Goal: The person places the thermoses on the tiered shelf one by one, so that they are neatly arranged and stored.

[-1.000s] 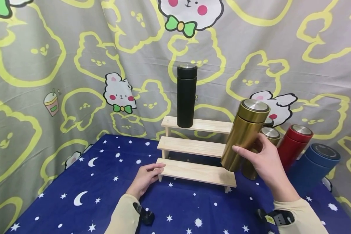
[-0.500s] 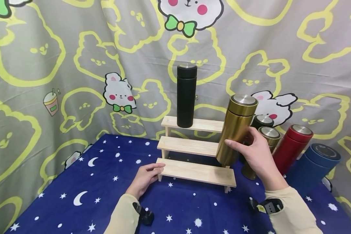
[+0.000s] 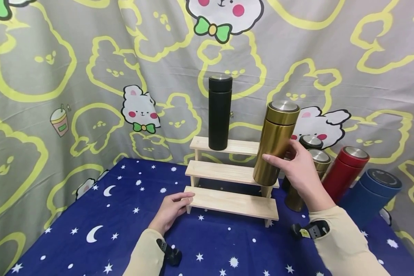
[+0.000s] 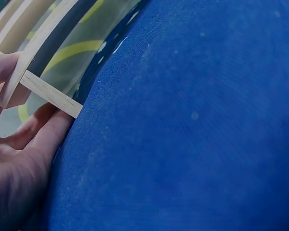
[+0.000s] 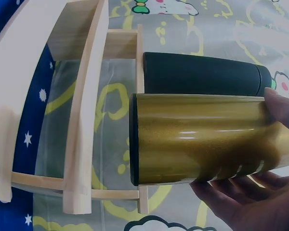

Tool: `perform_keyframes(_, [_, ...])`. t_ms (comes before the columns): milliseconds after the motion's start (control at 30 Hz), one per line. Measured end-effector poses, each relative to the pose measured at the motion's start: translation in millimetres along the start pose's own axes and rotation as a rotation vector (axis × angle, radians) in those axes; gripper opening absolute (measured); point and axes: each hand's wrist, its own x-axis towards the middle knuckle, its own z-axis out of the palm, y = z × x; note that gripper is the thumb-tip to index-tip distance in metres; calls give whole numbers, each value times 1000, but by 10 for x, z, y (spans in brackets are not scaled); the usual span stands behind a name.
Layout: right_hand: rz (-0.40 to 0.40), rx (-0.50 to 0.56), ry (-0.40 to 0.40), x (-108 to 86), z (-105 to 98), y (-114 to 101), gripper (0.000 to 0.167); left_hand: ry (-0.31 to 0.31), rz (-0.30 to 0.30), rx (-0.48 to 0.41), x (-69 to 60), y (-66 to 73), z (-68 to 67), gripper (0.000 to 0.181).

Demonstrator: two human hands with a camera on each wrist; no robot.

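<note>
My right hand (image 3: 298,170) grips a gold thermos (image 3: 276,143) round its body, thumb toward me. The thermos tilts slightly over the right end of a three-tier wooden display stand (image 3: 227,201). In the right wrist view its dark base shows apart from the lower boards, beside the black thermos (image 5: 197,73). That black thermos stands upright on the top tier, left of the gold one. My left hand (image 3: 170,211) holds the left end of the bottom tier; the left wrist view shows its fingers (image 4: 48,130) around the board's end and leg.
Right of the stand are a second gold thermos (image 3: 319,159), a black one (image 3: 310,142) behind it, a red one (image 3: 346,172) and a blue one (image 3: 372,195). A dark blue cloth (image 3: 124,230) with moons and stars covers the table. A patterned curtain (image 3: 172,76) hangs behind.
My right hand has lifted the gold thermos up and left, from beside the bottom tier to above the stand's right end. The left hand has stayed on the stand.
</note>
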Motion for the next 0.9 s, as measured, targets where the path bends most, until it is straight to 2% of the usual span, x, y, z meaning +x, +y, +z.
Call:
perform_keyframes(233, [-27,46,7,160,31,-70,75,-4,-1,3,4,19,-3,28])
perform_keyframes(467, [-12,100,-19,280,89,-133,79,2,-4,3,-9,11,-3,29])
perform_keyframes(667, [-8,149,13,420,110,-175,79,-11,6,0,1,28,-11,28])
perform_keyframes(900, [0,149,36,547,151,-178,80,-3,8,-1,7,-18,-1,28])
